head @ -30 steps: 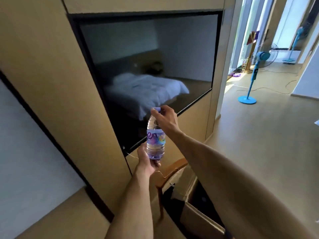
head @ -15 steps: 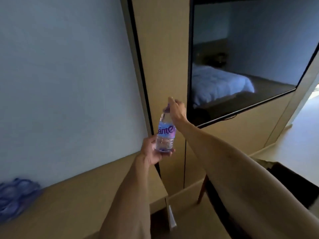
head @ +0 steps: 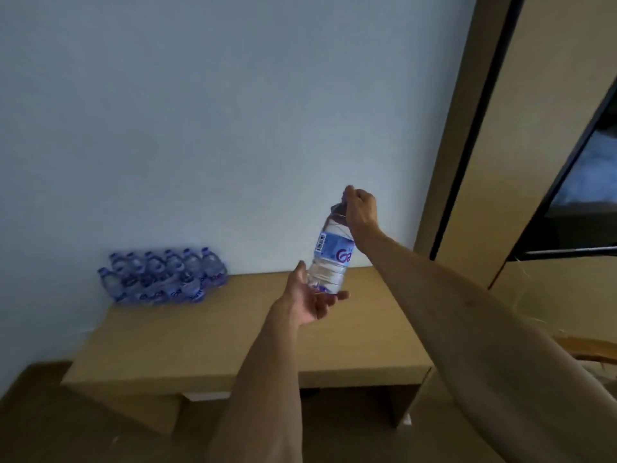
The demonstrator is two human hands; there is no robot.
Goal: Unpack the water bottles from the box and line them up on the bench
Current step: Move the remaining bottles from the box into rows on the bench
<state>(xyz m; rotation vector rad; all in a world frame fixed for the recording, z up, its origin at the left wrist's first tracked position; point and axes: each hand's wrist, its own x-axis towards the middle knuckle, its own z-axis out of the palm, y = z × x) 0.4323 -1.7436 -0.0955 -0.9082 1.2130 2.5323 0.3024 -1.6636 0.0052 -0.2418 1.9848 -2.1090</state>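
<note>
- left hand (head: 312,300): nearest the viewer, palm up under the base of the bottle (head: 329,259), fingers curled round its bottom edge.
- right hand (head: 360,208): above the left, fingers pinched on the bottle's cap end; the two hands hold one bottle between them, top and bottom.
- bottle: carried upright with a slight tilt, in the air above the bench (head: 233,335), not yet set down.
- bench: its right part, below the bottle, is bare wood.
- group of bottles (head: 163,279): at the bench's far left corner against the wall (head: 200,111), standing close in rows; the count is blurred.
- progress: judged well under way, since many bottles are placed; this one awaits placing. the box is out of view, so what is left cannot be told.
</note>
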